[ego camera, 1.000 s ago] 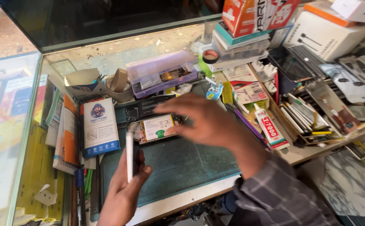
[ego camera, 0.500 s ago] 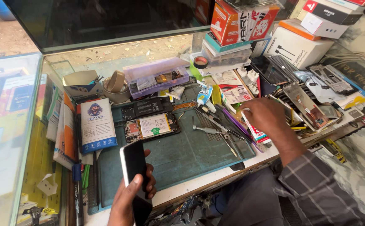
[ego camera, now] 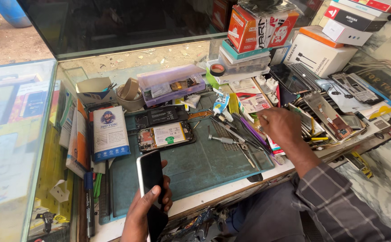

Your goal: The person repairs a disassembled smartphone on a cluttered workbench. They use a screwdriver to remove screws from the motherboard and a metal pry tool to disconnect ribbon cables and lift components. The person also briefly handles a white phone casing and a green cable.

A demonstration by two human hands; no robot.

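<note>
Left hand (ego camera: pixel 147 207), near the front edge of the worktop (ego camera: pixel 213 195), wraps its grip around a dark phone screen (ego camera: pixel 151 177); the screen's long axis runs up and away from the person, over the green mat (ego camera: pixel 204 166). Right hand (ego camera: pixel 281 127) reaches to the right, fingers curled among the tools (ego camera: pixel 235 134); whether its grip pinches anything cannot be told. The opened phone (ego camera: pixel 166 136) lies crosswise just beyond the screen, nearer the left hand.

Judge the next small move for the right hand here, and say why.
Probably close the right hand on one tool from the pile of thin metal tools: it hovers at that pile's right edge with nothing clearly gripped, while the left hand holds a black flat phone screen and the opened phone lies on the green mat.
</note>
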